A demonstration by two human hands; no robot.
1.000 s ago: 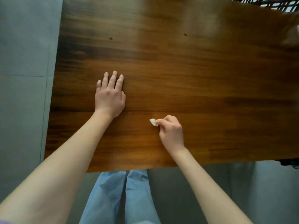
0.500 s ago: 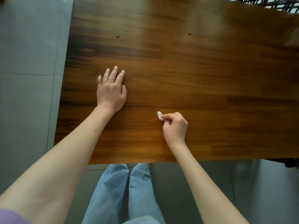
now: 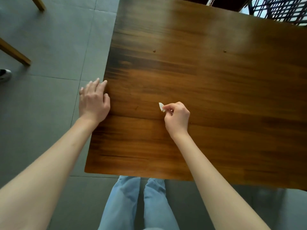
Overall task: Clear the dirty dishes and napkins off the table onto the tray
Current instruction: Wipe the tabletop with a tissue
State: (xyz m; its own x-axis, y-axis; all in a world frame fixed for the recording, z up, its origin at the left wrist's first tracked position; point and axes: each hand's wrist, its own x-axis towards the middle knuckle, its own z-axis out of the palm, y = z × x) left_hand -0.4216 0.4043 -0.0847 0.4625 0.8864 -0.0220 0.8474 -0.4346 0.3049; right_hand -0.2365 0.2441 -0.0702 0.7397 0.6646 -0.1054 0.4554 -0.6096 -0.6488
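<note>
Head view shows the left hand (image 3: 94, 101) sliding, fingers straight, off to the table (image 3: 216, 97) edge while the right hand (image 3: 177, 117) keeps pinching a paper scrap (image 3: 161, 107), likely the last bit bound for an unseen tray.

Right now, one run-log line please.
right hand: pinches napkin scrap | left hand: open, at table left edge | tray: unseen

Left hand (image 3: 93, 101) at table (image 3: 207, 80) left edge — napkin scrap (image 3: 161, 107) right, midtable.
</note>
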